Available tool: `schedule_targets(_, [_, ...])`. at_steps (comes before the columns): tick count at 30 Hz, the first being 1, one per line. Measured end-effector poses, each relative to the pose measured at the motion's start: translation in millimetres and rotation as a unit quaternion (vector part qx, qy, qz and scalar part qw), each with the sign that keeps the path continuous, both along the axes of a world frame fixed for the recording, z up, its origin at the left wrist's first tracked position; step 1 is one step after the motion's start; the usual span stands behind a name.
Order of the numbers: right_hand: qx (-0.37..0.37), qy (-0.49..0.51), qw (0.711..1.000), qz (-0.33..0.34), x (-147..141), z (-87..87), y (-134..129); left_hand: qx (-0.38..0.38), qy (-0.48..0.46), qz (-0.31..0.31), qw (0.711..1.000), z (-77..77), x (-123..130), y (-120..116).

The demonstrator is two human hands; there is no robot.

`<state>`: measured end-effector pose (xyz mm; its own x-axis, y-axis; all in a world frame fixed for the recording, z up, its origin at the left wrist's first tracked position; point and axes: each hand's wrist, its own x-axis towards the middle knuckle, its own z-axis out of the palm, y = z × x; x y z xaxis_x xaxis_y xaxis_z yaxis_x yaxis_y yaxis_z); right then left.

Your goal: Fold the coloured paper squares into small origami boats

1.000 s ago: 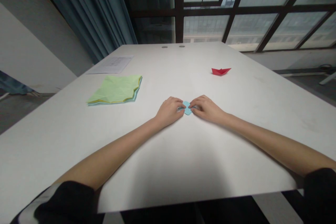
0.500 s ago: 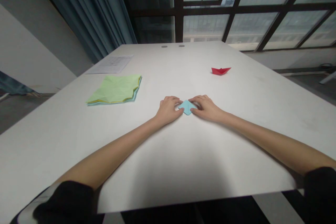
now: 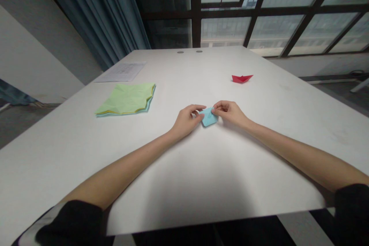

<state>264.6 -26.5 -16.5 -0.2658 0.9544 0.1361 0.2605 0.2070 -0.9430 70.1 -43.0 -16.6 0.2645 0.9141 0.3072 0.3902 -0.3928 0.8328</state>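
A small folded piece of light blue paper (image 3: 210, 118) is between my hands, near the middle of the white table (image 3: 184, 184). My left hand (image 3: 188, 118) grips its left side, thumb on the near face and fingers behind. With thumb and fingertips, my right hand (image 3: 229, 110) pinches the upper right corner. The paper is tilted, its lower edge facing me, and parts of it are covered by my fingers.
To the left lies a stack of green, yellow and blue paper sheets (image 3: 125, 98). Behind it is a printed white sheet (image 3: 122, 72). A red folded paper boat (image 3: 241, 79) stands at the right. Two round grommets (image 3: 180, 52) mark the table's far end.
The blue paper has turned from a diamond pointing at me to a squarer, tilted position. My right hand has shifted its pinch up to the top right corner.
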Motion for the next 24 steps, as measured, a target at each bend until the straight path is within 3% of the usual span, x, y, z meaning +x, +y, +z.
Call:
schedule_targets(4, [-0.007,0.076,0.995,-0.059,-1,3.5,1,-0.068,-0.117,0.027,0.99,-5.2,-1,5])
schedule_targets(7, [-0.02,0.108,0.99,-0.084,-2,5.6,0,-0.121,-0.158,-0.02,0.98,-6.0,0,5])
schedule_targets(12, [-0.02,0.09,0.995,-0.036,-3,4.5,-2,-0.158,-0.196,-0.087,0.964,-4.9,2,2])
schedule_targets(20, [0.03,0.021,0.999,-0.023,-3,5.7,-7,-0.187,-0.324,-0.056,0.926,-6.7,4,4])
schedule_targets(24, [0.034,0.008,0.999,-0.024,-5,5.5,-9,-0.212,-0.345,-0.084,0.91,-6.1,6,5])
